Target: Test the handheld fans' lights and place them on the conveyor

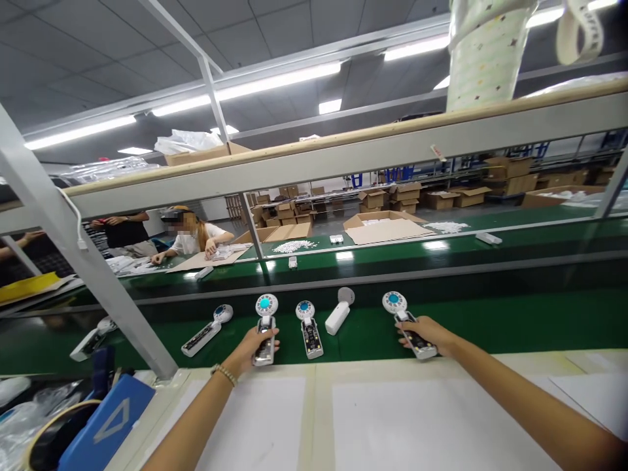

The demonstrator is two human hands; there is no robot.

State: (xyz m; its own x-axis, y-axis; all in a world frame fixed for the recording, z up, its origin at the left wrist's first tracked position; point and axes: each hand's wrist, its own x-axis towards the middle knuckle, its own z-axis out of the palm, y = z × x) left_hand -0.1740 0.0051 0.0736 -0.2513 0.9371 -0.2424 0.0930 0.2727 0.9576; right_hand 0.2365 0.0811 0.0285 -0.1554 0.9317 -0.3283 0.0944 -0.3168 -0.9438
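Note:
My left hand grips the handle of a white handheld fan, whose handle lies open with the circuit board showing. My right hand is closed round a second white fan, also with bare electronics in its handle. Both fans have round heads with a blue centre and stand over the green belt's near edge. Between the hands lie an open-handled fan and a closed white fan turned over. Left of my left hand rests another opened fan.
A wide green belt runs across, with a white-topped bench in front. A slanted metal post and a blue bin are at left. A co-worker sits across, near cardboard and piles of small white parts. A shelf spans overhead.

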